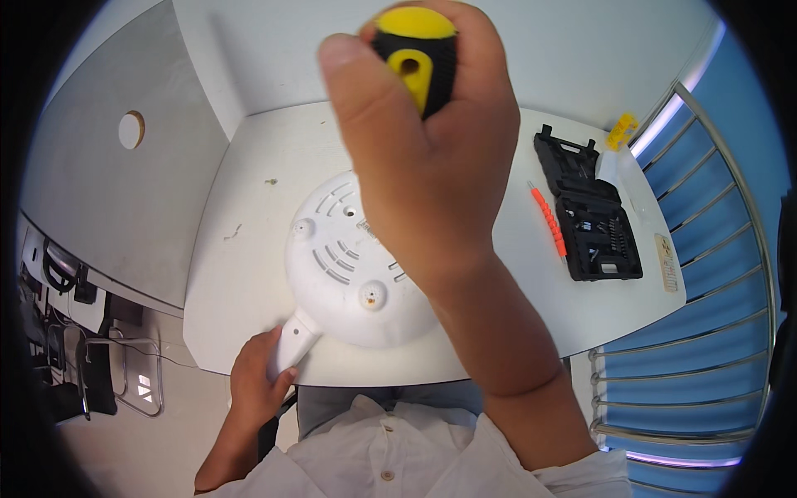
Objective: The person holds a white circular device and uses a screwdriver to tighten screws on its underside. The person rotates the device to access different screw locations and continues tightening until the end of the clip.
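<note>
On the worktop before you lies the appliance; to its right sits the flexible shaft, then the tool case.

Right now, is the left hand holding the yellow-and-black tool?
No, the right hand holds the yellow-and-black tool; the left hand grasps the white handle.

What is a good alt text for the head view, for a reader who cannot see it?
The right hand holds a yellow-and-black tool grip near the camera, while the left hand grips the handle of a round white appliance on a white table. An open black tool case lies at right.
</note>
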{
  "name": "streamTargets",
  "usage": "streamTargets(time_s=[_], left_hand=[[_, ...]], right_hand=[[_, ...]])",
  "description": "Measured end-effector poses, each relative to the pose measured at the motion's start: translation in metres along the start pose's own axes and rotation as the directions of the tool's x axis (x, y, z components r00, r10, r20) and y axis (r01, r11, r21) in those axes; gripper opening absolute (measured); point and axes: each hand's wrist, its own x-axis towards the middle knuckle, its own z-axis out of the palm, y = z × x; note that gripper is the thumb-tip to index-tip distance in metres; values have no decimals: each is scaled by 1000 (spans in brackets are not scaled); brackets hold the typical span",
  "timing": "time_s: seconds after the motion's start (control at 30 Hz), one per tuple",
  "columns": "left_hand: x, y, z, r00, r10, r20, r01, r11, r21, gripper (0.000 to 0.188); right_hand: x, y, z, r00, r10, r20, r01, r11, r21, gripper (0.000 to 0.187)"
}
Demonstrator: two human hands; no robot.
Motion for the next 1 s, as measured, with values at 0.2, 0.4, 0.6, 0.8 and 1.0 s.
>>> streamTargets(time_s=[0.2, 0.4, 0.6, 0.8, 1.0], left_hand=[[-1, -4, 1, 999, 41, -23, -41, 999, -8, 66], [0, -3, -3, 1000, -9, 1, 9, 999, -41, 66], [2, 0, -7, 999, -27, 33, 29, 998, -56, 65], [6, 1, -24, 987, -46, 153, 54, 997, -50, 62], [96, -21, -65, 985, -37, 167, 20, 994, 103, 48]], right_hand=[[-8, 8, 3, 977, -172, -123, 161, 983, -91, 23], [4, 17, -10, 986, -99, 136, 90, 993, 72, 25], [34, 21, -32, 889, -54, 454, -117, 933, 341, 28], [57, -8, -69, 943, -242, 228, 87, 841, 533, 33], [50, -5, -117, 884, -433, 176, 252, 758, 602, 37]])
